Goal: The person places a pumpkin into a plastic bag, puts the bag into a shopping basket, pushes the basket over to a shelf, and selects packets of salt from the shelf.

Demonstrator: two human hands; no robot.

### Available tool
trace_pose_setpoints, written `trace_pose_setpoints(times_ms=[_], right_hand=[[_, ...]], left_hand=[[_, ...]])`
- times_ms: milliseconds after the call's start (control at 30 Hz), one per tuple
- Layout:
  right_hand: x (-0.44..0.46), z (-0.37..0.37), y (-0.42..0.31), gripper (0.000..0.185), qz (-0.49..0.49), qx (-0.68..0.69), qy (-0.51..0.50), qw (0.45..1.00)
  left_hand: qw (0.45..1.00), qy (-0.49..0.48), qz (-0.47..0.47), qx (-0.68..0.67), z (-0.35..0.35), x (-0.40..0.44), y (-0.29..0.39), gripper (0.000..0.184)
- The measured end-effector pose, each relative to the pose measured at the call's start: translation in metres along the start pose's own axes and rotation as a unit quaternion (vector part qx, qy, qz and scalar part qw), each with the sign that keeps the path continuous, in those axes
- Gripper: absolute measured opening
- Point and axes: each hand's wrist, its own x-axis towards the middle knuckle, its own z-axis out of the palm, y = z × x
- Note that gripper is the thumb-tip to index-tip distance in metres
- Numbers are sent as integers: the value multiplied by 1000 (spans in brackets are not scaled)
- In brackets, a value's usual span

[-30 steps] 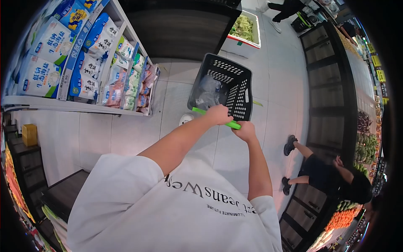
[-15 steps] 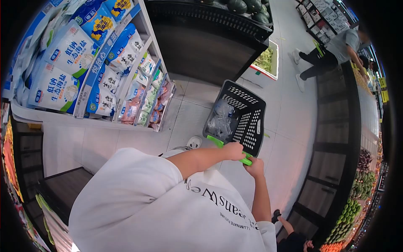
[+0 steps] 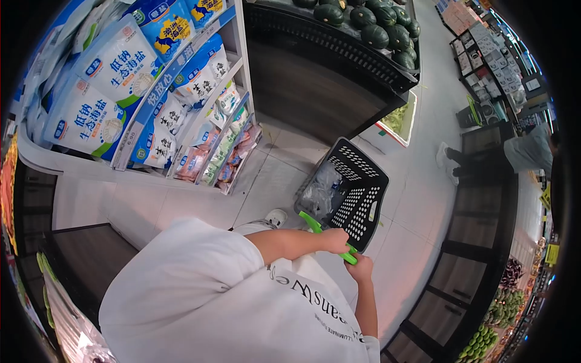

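Observation:
A black shopping basket (image 3: 363, 199) with perforated walls hangs or stands tilted in front of me; I cannot tell whether it touches the floor. Clear plastic bags (image 3: 321, 195) lie inside, their contents hard to make out. My left hand (image 3: 334, 240) is wrapped round the basket's bright green handle (image 3: 311, 224). Just beyond it, my right hand (image 3: 361, 266) closes on the handle's right end. Both forearms reach forward from a white shirt (image 3: 230, 302).
Salt packets (image 3: 91, 118) fill a tiered shelf (image 3: 242, 45) at left. Dark green squash (image 3: 375, 36) sit on a black stand (image 3: 315, 78) ahead, beside a white foam box (image 3: 407, 121) of greens. Another person (image 3: 520, 151) stands by the produce counter (image 3: 448, 284) at right.
The view has shifted, so the shelf and squash stand show farther right and the basket lower. The other person's pose has changed. Both my hands keep hold of the handle.

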Motion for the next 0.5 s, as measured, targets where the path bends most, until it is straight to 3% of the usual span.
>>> trace_pose_setpoints(times_ms=[200, 333, 467, 500], right_hand=[[10, -4, 5, 22, -18, 19, -5, 1000], [18, -9, 15, 23, -23, 23, -2, 999], [31, -16, 28, 23, -51, 19, -6, 998], [34, -20, 30, 22, -55, 14, -11, 998]], left_hand=[[1000, 5, 2, -6, 4, 21, -7, 38], [998, -32, -49, 7, -10, 26, 4, 46], [995, -79, -43, 42, 4, 52, 0, 50], [994, -95, -38, 39, 2, 54, 2, 59]])
